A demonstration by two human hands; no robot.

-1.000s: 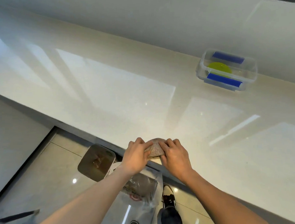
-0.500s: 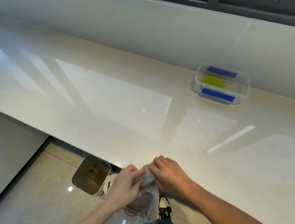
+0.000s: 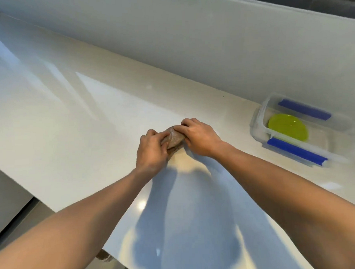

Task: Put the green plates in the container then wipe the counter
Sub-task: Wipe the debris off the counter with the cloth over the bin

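Observation:
A brown-grey cloth [image 3: 173, 138] lies bunched on the glossy white counter [image 3: 80, 118], near the middle of the view. My left hand [image 3: 152, 151] and my right hand [image 3: 199, 138] both press down on it, fingers curled over its top from either side. At the right, against the back wall, stands a clear plastic container [image 3: 259, 118] with blue clips. A green plate [image 3: 287, 128] lies flat inside it.
A white backsplash wall [image 3: 189, 42] runs along the far side of the counter. The counter's front edge cuts diagonally across the lower left, with tiled floor [image 3: 23, 218] below it. My forearms reach over the counter from the bottom of the view.
Both hands have pushed the cloth from the counter's front edge away toward the middle of the counter. The view has shifted, so the container now sits farther right and lower.

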